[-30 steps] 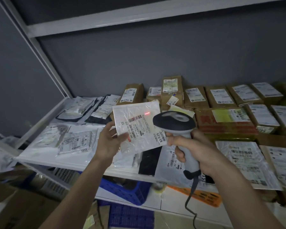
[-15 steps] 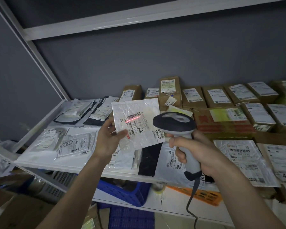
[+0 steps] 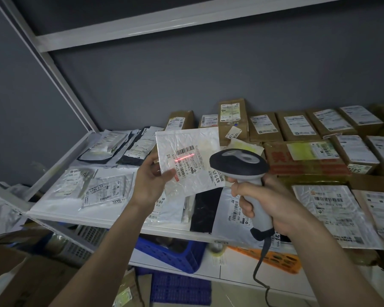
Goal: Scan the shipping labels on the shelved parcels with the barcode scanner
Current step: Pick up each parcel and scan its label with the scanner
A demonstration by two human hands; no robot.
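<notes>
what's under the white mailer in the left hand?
White mailer is held above the shelf. Below its lower edge: a black pouch and grey poly bags. Whatever lies directly behind it is covered.

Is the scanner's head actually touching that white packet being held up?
Cannot tell. In the head view the barcode scanner overlaps the white packet's right edge, hiding any gap; its red line falls on the label.

Scanner beam on held parcel

A crinkled white parcel, held tilted above the shelf's near edge, shows its label crossed by a red line. The grey-and-black scanner points at it from the right.
</notes>
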